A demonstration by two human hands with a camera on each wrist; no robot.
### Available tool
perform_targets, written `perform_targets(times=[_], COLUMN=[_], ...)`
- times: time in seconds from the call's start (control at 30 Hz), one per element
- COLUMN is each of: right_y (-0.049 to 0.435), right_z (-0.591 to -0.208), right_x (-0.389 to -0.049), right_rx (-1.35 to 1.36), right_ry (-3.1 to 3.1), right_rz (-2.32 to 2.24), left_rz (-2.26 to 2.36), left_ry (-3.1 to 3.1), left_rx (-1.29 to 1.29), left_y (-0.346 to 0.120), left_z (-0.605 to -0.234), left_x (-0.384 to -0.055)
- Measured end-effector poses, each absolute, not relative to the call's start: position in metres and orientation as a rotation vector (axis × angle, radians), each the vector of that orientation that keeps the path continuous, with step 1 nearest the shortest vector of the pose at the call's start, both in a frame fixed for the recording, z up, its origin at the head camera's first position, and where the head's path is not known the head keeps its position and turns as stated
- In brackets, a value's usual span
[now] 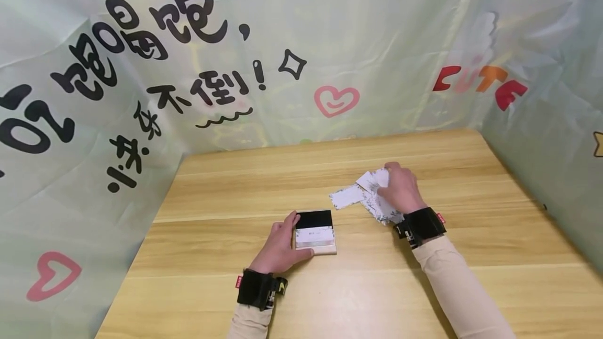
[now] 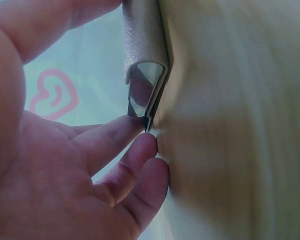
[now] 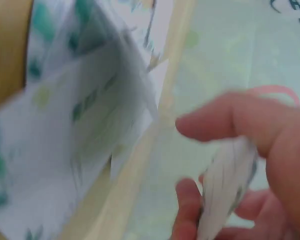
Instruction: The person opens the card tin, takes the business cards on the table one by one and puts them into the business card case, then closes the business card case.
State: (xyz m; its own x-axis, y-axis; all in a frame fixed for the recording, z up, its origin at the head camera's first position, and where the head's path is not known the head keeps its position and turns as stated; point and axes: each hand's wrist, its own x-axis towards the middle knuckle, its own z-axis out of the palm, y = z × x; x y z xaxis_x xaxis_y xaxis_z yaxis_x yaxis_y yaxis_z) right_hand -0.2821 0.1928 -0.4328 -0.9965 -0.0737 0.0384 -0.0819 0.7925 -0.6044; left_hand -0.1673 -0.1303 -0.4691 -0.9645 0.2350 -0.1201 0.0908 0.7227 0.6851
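An open card case (image 1: pixel 325 249) with a black inner lid and a white card (image 1: pixel 314 234) in its pocket lies on the table. My left hand (image 1: pixel 278 249) grips it from the left, thumb at the near edge and fingers at the far left corner. In the left wrist view the fingertips meet the metal end of the case (image 2: pixel 145 37), which has a leathery cover. To the right, my right hand (image 1: pixel 401 190) is over a spread of white leaf-printed cards (image 1: pixel 372 203). A card or thin stack (image 3: pixel 227 185) is held in its fingers in the right wrist view.
The wooden table (image 1: pixel 226 187) carries the case and the cards. A printed cloth backdrop (image 1: pixel 282 14) rises at its back and both sides. One card (image 1: pixel 346 196) sticks out left of the others. Both wrists wear black straps.
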Motion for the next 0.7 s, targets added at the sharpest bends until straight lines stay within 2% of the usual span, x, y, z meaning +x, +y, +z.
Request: perform_targets(times=[0.17,0.43,0.7], right_y=[0.199,0.185,0.178], right_z=[-0.429,-0.430,-0.433], right_x=[-0.278,-0.270,-0.271], right_rx=[-0.033,0.301,0.347], right_ry=[-2.980,-3.294,-3.323], right_rz=[0.787,0.649,0.579], left_rz=[1.064,1.045,1.046], left_ry=[2.728,2.734,2.736], left_rx=[0.261,0.265,0.253], left_y=[-0.130,-0.133,-0.131], left_z=[-0.468,-0.466,-0.468], left_x=[-0.167,-0.168,-0.168])
